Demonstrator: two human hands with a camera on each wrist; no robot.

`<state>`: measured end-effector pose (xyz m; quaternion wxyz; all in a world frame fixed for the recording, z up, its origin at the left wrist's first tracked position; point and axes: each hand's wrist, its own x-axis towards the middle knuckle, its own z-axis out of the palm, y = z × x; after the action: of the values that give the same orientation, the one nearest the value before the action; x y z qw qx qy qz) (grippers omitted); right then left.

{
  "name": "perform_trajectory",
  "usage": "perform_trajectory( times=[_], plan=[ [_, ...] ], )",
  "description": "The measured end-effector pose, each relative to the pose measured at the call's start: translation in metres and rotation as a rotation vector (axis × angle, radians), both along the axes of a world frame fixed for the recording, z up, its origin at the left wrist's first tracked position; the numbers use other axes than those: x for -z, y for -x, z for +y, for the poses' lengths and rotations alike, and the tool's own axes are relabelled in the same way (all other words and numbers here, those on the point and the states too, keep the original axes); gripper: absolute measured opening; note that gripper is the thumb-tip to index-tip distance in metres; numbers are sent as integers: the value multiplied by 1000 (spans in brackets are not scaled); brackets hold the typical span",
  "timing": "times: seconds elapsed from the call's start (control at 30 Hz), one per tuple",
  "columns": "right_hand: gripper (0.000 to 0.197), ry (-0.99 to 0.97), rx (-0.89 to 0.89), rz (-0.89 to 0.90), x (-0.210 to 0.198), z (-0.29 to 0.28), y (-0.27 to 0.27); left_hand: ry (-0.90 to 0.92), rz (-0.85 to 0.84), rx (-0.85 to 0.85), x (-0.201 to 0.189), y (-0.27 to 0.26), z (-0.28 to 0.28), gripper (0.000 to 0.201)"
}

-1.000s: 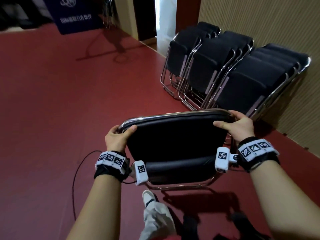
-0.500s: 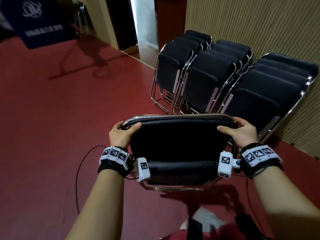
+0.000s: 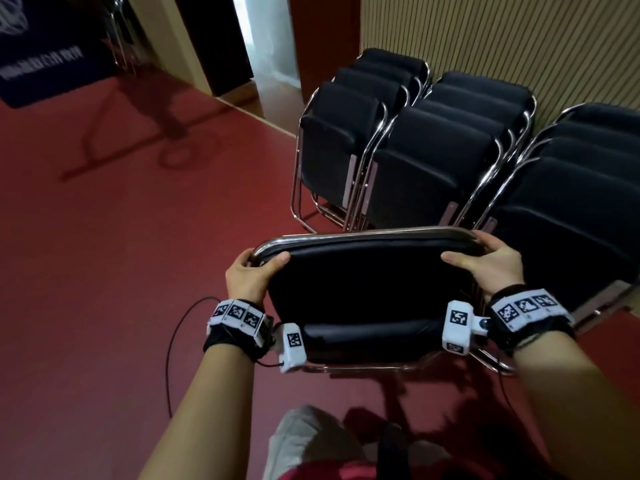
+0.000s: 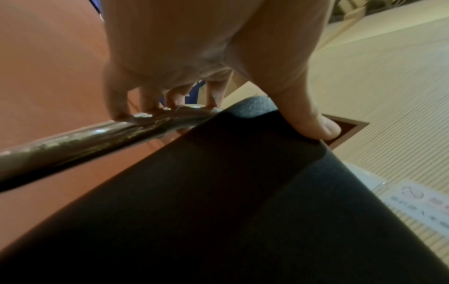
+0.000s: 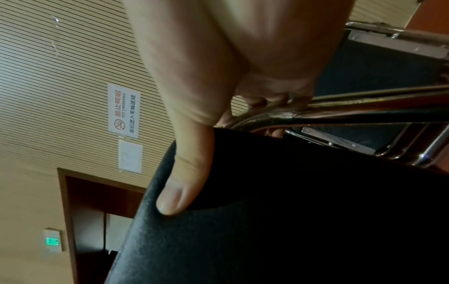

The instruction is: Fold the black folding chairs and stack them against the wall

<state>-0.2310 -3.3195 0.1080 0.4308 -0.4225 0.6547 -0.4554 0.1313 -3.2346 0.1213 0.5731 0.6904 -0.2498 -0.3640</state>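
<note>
Head view: the left hand (image 3: 247,277) and right hand (image 3: 498,268) hold a folded black padded chair with a chrome tube frame (image 3: 370,292) by its top corners, above the red floor (image 3: 121,271), just before the stacked black folding chairs (image 3: 433,161) leaning on the ribbed wall (image 3: 519,39).

Left wrist view: fingers (image 4: 116,103) curl round the frame, thumb on the padding.

Right wrist view: thumb presses the padding; fingers apparently wrap the tube, partly hidden.

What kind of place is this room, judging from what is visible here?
Probably a hall or meeting venue, not a home. Rows of folded chairs lean against a slatted wall, the red floor is wide and open, and a no-smoking sign and a green-lit sign hang on the wall.
</note>
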Motion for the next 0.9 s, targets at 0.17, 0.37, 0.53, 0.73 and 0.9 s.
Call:
perform_trajectory(
  times=[0.17, 0.37, 0.53, 0.73, 0.9],
  plan=[
    [76, -33, 117, 8, -1, -77, -13, 3, 0, 128, -1, -13, -118, 35],
    [72, -56, 305, 32, 11, -150, -34, -19, 18, 333, 16, -39, -263, 34],
    [81, -92, 467, 49, 19, -187, -55, -16, -29, 540, 13, -50, -365, 32],
    [50, -111, 607, 40, 37, -220, -65, -35, -46, 723, 22, -37, -469, 32],
    [40, -142, 616, 79, 48, -257, -61, -72, -59, 775, 41, -19, -527, 29]
  ],
)
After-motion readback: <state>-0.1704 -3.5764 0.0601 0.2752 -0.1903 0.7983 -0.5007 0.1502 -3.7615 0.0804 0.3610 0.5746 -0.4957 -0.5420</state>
